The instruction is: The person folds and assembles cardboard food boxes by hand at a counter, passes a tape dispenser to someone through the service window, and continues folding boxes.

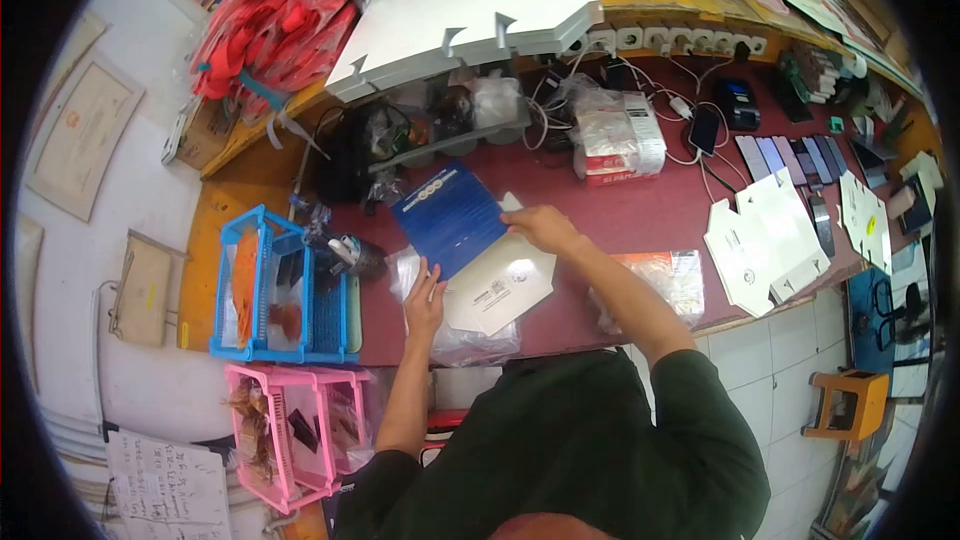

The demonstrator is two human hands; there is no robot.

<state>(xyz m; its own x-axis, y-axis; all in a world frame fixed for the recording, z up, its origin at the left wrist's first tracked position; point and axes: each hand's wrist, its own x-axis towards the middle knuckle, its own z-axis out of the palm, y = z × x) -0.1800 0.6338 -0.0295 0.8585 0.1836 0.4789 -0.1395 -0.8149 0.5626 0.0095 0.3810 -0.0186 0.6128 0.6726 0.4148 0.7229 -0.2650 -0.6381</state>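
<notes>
A blue printed card or booklet (450,220) is held at a tilt above the dark red tabletop (510,165). My left hand (424,302) grips its lower left edge, with the fingers lying on its front. At its right edge, my right hand (540,229) pinches the corner. Partly under the blue card lies a flat white die-cut sheet (500,295) with small print and a code on it. Clear plastic wrapping (480,343) shows beneath that sheet, near the table's front edge.
Blue baskets (335,320) stand left, above a pink rack (325,440). Plastic-wrapped packs (618,140) lie behind; another pack (665,285) is by my right forearm. White sheets (765,245), several phones (790,158) and cables sit right. Stacked white boards (470,10) rest on the shelf.
</notes>
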